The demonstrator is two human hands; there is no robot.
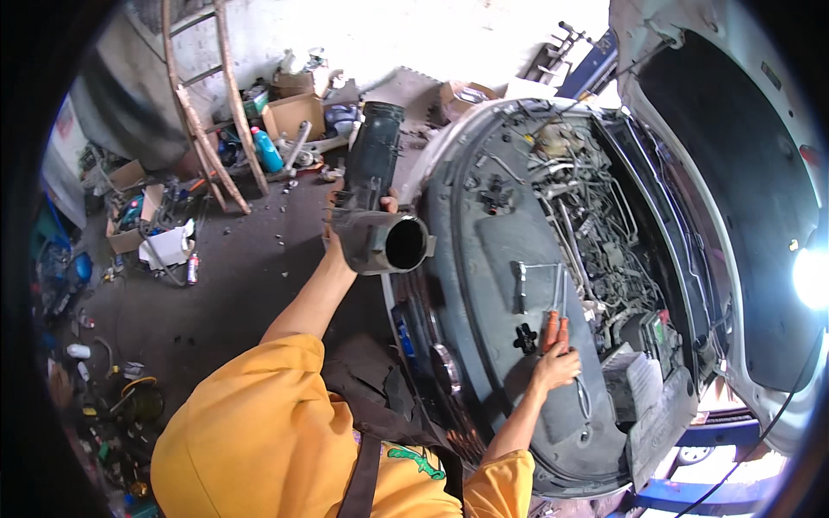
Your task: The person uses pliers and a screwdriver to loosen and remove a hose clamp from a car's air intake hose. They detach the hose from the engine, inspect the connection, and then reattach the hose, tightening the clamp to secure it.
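Observation:
My left hand (pixel 341 246) is closed round a black plastic air duct (pixel 376 160), raised beside the car's front. Its round open end faces me, and the ribbed tube stretches away beyond it. On the dark cover (pixel 509 233) over the car's front, my right hand (pixel 555 369) has its fingers round the red handles of long pliers (pixel 555 330), whose thin metal ends point away from me. Beside them lie a metal socket wrench (pixel 522 287) and a small black plastic part (pixel 525 338). A looped metal tool (pixel 585 399) lies by my right fingers.
The engine bay (pixel 587 216) is exposed under the raised bonnet (pixel 725 173), with a bright lamp (pixel 810 278) at right. A wooden ladder (pixel 229 95), cardboard boxes (pixel 294 116) and a blue bottle (pixel 267 150) stand at far left. Assorted clutter covers the left floor.

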